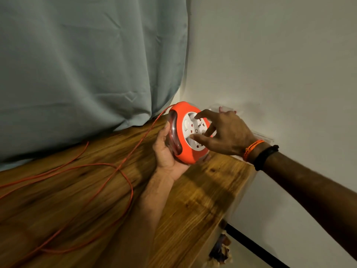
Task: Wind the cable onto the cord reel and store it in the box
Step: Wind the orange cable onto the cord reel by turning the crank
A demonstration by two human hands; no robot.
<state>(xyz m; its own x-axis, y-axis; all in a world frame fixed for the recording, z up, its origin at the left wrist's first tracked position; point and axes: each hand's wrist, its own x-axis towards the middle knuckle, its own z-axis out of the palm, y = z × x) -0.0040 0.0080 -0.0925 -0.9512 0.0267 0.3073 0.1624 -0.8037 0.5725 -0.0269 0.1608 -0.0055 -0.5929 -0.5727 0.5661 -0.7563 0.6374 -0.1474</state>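
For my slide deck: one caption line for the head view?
Left hand holds cord reel; right hand on its face; cable loose on table.

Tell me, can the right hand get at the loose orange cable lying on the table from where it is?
Probably yes. The right hand rests its fingers on the white face of the cord reel, which the left hand holds. The cable lies uncovered on the wooden table, though across the left forearm.

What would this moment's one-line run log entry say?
winding | left hand holds cord reel | right hand on white hub | cable loose on table | box unseen
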